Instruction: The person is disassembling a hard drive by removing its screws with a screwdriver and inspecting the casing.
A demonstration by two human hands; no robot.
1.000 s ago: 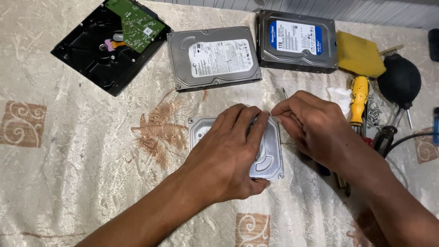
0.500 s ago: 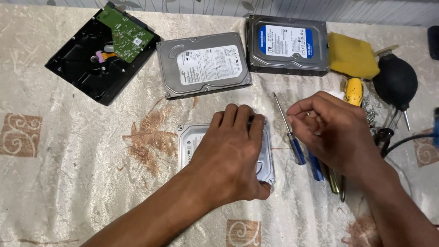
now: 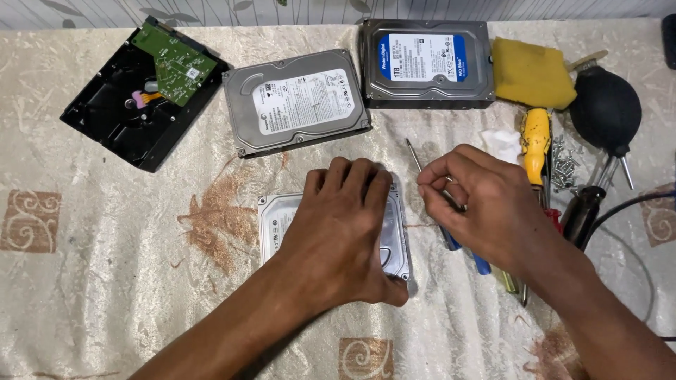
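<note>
Head view: left hand flat, pinning silver hard drive mid-table; right hand pinches slim screwdriver, steadying work.

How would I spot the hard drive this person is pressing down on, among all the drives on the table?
On the cream patterned tablecloth, three drives lie in a row along the far edge. Nearer the person, alone in the middle, lies a silver metal hard drive with a white label, flat under the left hand. It is the only drive with a hand covering it; the right hand is just beside it.
</note>
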